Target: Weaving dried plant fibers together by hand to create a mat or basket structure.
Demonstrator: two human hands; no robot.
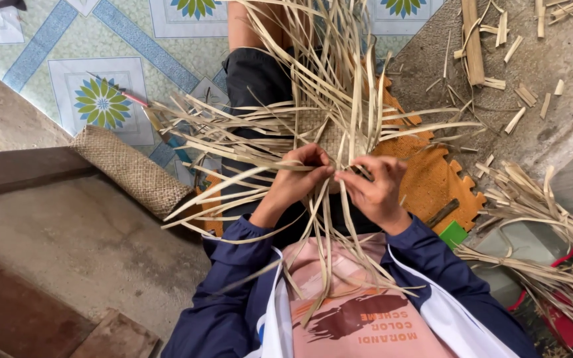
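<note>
Left hand (pixel 298 174) and right hand (pixel 374 187) both have fingers curled tight, pinching thin straw strips (pixel 339 99) of a half-woven mat (pixel 313 126) on the lap; orange foam mat (pixel 432 182) beneath.

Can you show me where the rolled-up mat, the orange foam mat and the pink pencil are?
Rolled mat (pixel 130 171), head view, middle of the woven roll.
Orange mat (pixel 432 182), head view, bare top near its notched edge.
Pencil (pixel 132 98), head view, pink shaft.
</note>
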